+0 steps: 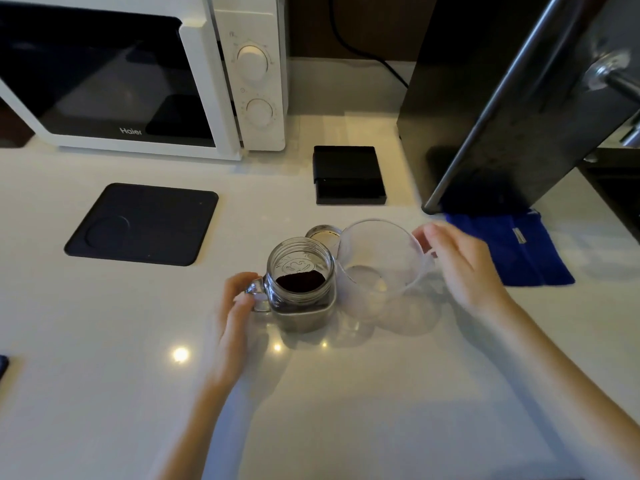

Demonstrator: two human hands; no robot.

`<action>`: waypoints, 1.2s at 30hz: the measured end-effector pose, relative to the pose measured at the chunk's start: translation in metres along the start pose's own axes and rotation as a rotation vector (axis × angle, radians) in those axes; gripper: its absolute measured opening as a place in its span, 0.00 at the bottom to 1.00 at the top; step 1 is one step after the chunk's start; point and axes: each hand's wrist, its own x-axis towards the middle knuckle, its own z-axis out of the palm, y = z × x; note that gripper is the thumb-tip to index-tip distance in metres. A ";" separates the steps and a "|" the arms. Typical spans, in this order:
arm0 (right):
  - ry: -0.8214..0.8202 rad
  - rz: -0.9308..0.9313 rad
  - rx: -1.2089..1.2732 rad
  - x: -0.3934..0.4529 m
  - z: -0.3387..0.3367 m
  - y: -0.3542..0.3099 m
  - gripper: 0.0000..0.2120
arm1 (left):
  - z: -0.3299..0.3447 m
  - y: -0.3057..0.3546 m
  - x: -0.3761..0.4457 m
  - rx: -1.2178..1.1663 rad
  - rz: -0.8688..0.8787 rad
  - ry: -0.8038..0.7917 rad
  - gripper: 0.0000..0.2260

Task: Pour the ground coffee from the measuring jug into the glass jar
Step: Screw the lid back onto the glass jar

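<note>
Steadying the glass jar by its handle, the left hand pinches tight; ground coffee sits inside. Right hand grips the empty-looking measuring jug, touching the jar's right side on the desk

Left hand: bare; no glove, ring or other jewellery visible; fingers slender, nails too blurred to describe.
Right hand: bare; no glove or ring visible; outline softened by motion blur, most strongly at the fingertips.
Left forearm: uncovered from wrist to lower frame edge; no sleeve, watch or band in view.
Right forearm: uncovered from wrist to right frame edge; no sleeve, watch or band in view.
Clothing: none enters the view; the frame cuts off both arms before any garment appears.
Markings: none discernible on hands or forearms.
</note>
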 end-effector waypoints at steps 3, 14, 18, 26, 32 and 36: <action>-0.151 -0.199 -0.180 0.021 -0.011 -0.026 0.11 | -0.010 -0.007 -0.017 0.317 0.057 -0.080 0.22; -0.848 -0.282 -0.733 0.107 0.076 -0.086 0.21 | 0.008 -0.003 -0.028 0.970 -0.013 -0.100 0.34; -1.004 -0.179 -0.998 0.118 0.110 -0.084 0.22 | 0.008 -0.005 -0.027 0.983 -0.022 -0.098 0.32; -1.064 -0.184 -1.152 0.126 0.123 -0.075 0.15 | 0.008 -0.006 -0.027 0.982 -0.005 -0.075 0.31; -0.886 -0.154 -0.539 0.135 0.096 -0.095 0.25 | 0.008 -0.007 -0.027 0.960 -0.011 -0.055 0.31; -0.779 -0.193 -0.071 0.114 0.067 -0.117 0.22 | 0.008 -0.006 -0.027 0.982 0.007 -0.058 0.31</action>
